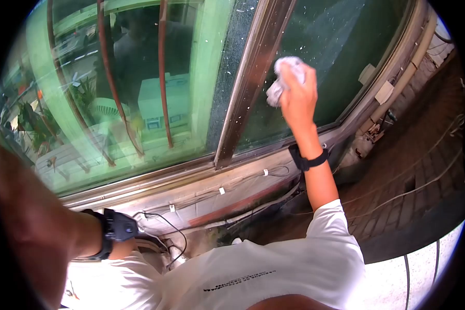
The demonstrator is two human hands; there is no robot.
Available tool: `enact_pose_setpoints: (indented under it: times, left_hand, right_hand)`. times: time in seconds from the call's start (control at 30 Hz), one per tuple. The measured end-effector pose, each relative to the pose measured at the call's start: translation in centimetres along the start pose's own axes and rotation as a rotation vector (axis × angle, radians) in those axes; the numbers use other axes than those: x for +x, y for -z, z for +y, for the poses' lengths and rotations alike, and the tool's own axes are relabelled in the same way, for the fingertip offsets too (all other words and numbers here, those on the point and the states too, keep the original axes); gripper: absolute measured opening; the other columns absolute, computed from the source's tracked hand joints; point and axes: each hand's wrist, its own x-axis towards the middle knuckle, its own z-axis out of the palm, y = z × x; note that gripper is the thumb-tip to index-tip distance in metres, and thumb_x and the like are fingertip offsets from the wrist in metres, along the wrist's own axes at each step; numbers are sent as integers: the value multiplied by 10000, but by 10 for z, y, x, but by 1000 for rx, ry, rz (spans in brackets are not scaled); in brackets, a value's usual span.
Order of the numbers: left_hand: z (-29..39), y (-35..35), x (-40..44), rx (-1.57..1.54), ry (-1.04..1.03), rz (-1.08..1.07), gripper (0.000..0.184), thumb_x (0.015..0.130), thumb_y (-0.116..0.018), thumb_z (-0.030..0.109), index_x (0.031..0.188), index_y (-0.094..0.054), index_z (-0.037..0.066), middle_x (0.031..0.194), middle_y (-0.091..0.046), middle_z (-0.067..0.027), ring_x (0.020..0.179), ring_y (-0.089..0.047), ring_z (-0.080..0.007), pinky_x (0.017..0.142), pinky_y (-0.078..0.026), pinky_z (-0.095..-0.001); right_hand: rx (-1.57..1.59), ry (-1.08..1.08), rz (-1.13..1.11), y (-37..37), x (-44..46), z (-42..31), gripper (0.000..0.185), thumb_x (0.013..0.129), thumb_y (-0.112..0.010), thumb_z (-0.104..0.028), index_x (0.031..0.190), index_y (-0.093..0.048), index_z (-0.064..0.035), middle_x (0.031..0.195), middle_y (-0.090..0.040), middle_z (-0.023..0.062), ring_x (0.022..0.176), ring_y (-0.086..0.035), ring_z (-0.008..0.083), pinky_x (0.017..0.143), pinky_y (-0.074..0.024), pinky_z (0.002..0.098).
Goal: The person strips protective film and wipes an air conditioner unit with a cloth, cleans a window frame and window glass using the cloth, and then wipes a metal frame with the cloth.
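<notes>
My right hand (300,101) is closed around a crumpled white cloth (279,88), held against the dark right-hand window pane (325,46). A black strap circles that wrist. My left hand (33,222) is raised close to the camera at the left edge, large and in shadow. Its fingers cannot be made out, so whether it holds anything is hidden. A black device (120,227) is strapped on the left wrist. White specks dot the glass around the cloth, and a brown metal window frame (248,77) runs up beside it.
Behind the left pane (206,62) are rusty bars (161,67), a pale green box (163,103) and plants. Cables (227,188) run along the wall beneath the sill (139,188). A beige pipe (411,67) borders the window at right, beside a brown tiled surface (418,181).
</notes>
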Motion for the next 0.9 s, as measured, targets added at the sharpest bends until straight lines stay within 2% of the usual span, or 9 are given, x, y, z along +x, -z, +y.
enact_pose_setpoints:
  times: [0.17, 0.3, 0.37, 0.47, 0.53, 0.63, 0.73, 0.83, 0.9]
  left_hand:
    - [53, 20, 25, -113, -19, 172, 215, 867, -622, 84, 1046, -505, 110, 850, -576, -17, 593, -592, -116, 513, -441, -203]
    - [51, -20, 1, -227, -12, 400, 209, 858, -583, 65, 987, -444, -22, 818, -518, -46, 569, -579, -127, 494, -462, -193]
    - [19, -54, -23, -290, 3, 532, 475, 851, -641, 48, 1197, -323, -23, 1025, -467, -114, 588, -650, -143, 412, -463, -164]
    - [9, -84, -19, -421, -21, 602, 601, 856, -690, 80, 1269, -255, 44, 1105, -422, -146, 610, -676, -228, 504, -495, -309]
    - [10, -88, -14, -462, -37, 586, 582, 863, -677, 90, 1267, -261, 37, 1097, -425, -144, 616, -666, -225, 516, -489, -309]
    - [13, -85, -9, -453, -68, 532, 555, 873, -656, 105, 1265, -271, 27, 1084, -430, -141, 624, -652, -220, 533, -481, -308]
    - [13, -81, -12, -432, -93, 486, 530, 883, -636, 120, 1264, -281, 17, 1071, -435, -138, 632, -638, -215, 550, -473, -308]
    - [12, -76, -13, -414, -120, 457, 508, 893, -616, 136, 1262, -291, 6, 1058, -439, -134, 641, -624, -210, 567, -465, -307]
    - [10, -73, -15, -408, -133, 447, 494, 900, -603, 146, 1260, -298, 0, 1050, -443, -132, 646, -615, -206, 578, -460, -307]
  right_hand:
    - [-26, -167, 125, 10, 41, 48, 532, 720, -545, 39, 1208, -700, -106, 1134, -548, 186, 1027, -587, 392, 906, -496, 454]
    - [67, -229, 56, 8, 17, 23, 511, 714, -546, 42, 1177, -708, -99, 1146, -548, 174, 1046, -586, 386, 917, -494, 451]
    - [98, -174, -34, 7, -2, 5, 497, 714, -552, 43, 1163, -710, -100, 1155, -547, 169, 1068, -582, 376, 923, -494, 447]
    - [83, -193, -38, 15, 9, 10, 509, 735, -518, 49, 1191, -702, -80, 1163, -557, 181, 1075, -603, 375, 938, -496, 422]
    - [73, -249, 30, 17, 31, 36, 506, 770, -482, 38, 1213, -699, -73, 1181, -571, 184, 1071, -628, 369, 951, -499, 399]
    - [5, -228, 120, 16, 52, 71, 468, 775, -518, 29, 1200, -695, -60, 1127, -570, 194, 1012, -628, 390, 896, -510, 440]
    - [0, -289, 74, 18, 45, 54, 465, 787, -497, 22, 1196, -705, -56, 1149, -605, 176, 1062, -636, 351, 943, -499, 390]
    - [111, -328, -47, 10, 13, 28, 353, 834, -633, -63, 1180, -701, -41, 1055, -642, 157, 957, -669, 358, 856, -527, 396]
    - [65, -166, 66, -6, -7, 16, 352, 841, -672, -100, 1188, -692, -45, 1021, -647, 156, 903, -671, 376, 814, -535, 402]
